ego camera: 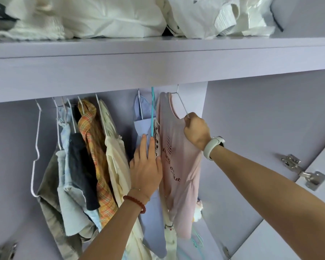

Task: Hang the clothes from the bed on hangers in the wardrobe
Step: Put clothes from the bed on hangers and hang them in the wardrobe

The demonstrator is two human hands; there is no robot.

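A pale pink T-shirt (178, 162) with dark print hangs on a thin wire hanger (182, 105) at the right end of the wardrobe's hanging space. My right hand (196, 131) grips the hanger's shoulder together with the shirt's fabric. My left hand (146, 166), fingers straight, presses flat against a light blue shirt (141, 128) beside a teal hanger (152, 113), holding it leftward, apart from the pink shirt. The rail itself is hidden behind the shelf front.
Further left hang a cream garment (116, 156), an orange plaid shirt (94, 139), a dark top (81, 166) and an empty white hanger (36, 147). White bedding (111, 17) fills the shelf above. The lilac door (289, 231) with metal hinges (302, 171) stands open at right.
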